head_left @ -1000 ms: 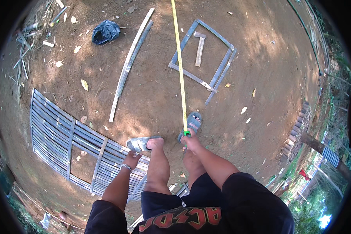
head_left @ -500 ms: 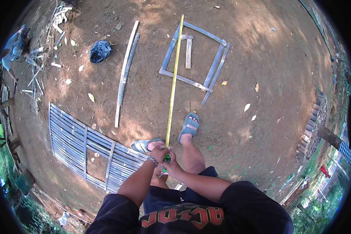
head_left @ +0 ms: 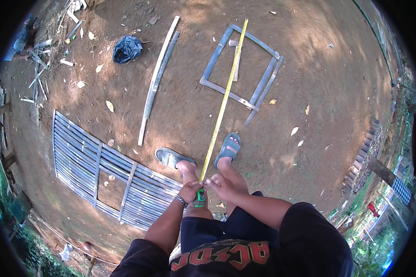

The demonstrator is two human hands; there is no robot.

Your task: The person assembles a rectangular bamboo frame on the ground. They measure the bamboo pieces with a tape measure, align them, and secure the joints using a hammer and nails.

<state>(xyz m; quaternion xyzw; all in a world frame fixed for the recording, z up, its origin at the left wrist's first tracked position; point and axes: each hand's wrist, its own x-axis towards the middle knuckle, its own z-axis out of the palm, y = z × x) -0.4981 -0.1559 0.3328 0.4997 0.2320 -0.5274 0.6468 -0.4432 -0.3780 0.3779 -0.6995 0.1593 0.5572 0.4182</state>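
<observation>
My left hand [head_left: 190, 190] is closed around a green tape measure [head_left: 199, 198] in front of my knees. Its long yellow blade [head_left: 222, 107] is pulled out away from me, between my sandalled feet. The blade's far end passes over a four-sided frame of bamboo strips [head_left: 226, 93] on the ground. My right hand [head_left: 220, 185] is closed beside the blade's near end, fingertips at its edge, just above the case. Inside the frame, partly under the blade, lies an L-shaped piece with a straight wooden-looking handle [head_left: 236, 74].
Two long strips [head_left: 159, 76] lie left of the frame, near a dark plastic bag [head_left: 127, 49]. A slatted bamboo panel [head_left: 78, 152] with a square opening lies at lower left. A person [head_left: 23, 41] is at the far left edge, by scattered offcuts [head_left: 39, 76].
My right hand has come off the tape measure's case to the blade's near end. The blade's far end has swung right, across the frame and over the L-shaped piece. My view has shifted slightly.
</observation>
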